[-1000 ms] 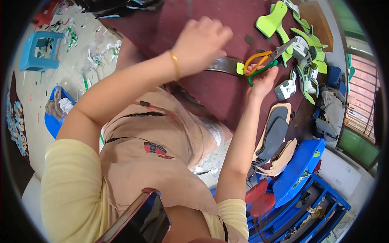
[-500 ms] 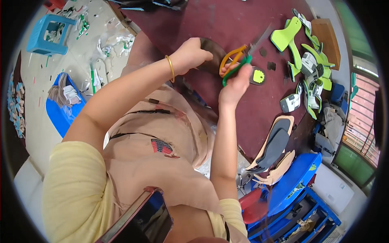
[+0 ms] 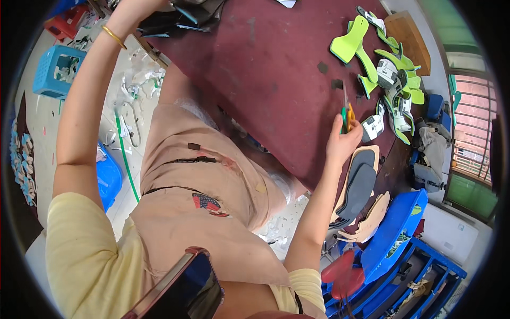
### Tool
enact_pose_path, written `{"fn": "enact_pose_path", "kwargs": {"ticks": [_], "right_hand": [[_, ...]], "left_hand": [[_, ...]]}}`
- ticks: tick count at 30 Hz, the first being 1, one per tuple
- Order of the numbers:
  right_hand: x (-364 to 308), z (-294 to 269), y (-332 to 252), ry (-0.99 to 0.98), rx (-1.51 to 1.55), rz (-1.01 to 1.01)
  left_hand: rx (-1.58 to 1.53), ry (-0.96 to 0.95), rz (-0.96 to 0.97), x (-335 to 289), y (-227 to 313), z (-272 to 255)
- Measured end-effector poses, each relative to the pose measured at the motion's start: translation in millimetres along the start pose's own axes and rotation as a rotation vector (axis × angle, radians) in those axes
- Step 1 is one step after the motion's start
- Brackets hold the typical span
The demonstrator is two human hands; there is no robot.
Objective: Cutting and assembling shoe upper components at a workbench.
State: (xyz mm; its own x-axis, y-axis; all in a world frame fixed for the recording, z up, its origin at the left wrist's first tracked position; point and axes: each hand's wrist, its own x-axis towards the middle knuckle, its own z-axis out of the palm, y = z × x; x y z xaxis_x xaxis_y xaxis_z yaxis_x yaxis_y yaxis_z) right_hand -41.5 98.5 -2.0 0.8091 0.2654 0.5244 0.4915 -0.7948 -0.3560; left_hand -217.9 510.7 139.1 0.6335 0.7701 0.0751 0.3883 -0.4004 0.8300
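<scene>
My right grip (image 3: pixel 344 135) is closed around the scissors (image 3: pixel 349 118), over the bench (image 3: pixel 265 80); grey soles (image 3: pixel 357 189) lie just nearer. Past the blades sit dark scraps (image 3: pixel 337 84) and heaped lime-green shoe parts (image 3: pixel 348 43). My left grip (image 3: pixel 144 4) is at the black pieces (image 3: pixel 207 16); its hold I can't tell. That pile suggests work left; how much is finished, I can't judge.

Dark maroon counter (image 3: pixel 281 74), surface scuffed. Pale floor (image 3: pixel 43 143), glossy, strewn with white and green scraps (image 3: pixel 130 87). Blue plastic stool (image 3: pixel 44 74) at upper left, near red stool (image 3: pixel 58 26). Barred window (image 3: pixel 473 133) at far right, green panel (image 3: pixel 470 201) below. Blue slatted rack (image 3: pixel 441 259), lower right. Brightly lit.
</scene>
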Motion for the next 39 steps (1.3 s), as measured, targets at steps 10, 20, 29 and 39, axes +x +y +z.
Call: {"fn": "enact_pose_path", "kwargs": {"ticks": [10,20,29,39], "right_hand": [[-11,-11,14,0.113,-0.247,-0.107],[118,93,5,-0.19,-0.012,-0.02],[149,94,-9,-0.862,0.595,0.553],[123,106,-7,-0.527,-0.158,-0.078]], "left_hand": [[0.149,-0.256,0.845,-25,19,218],[0.137,-0.253,0.725,-12,13,364],[0.072,-0.232,0.732,-11,6,359],[0.135,-0.236,0.694,-12,13,364]]}}
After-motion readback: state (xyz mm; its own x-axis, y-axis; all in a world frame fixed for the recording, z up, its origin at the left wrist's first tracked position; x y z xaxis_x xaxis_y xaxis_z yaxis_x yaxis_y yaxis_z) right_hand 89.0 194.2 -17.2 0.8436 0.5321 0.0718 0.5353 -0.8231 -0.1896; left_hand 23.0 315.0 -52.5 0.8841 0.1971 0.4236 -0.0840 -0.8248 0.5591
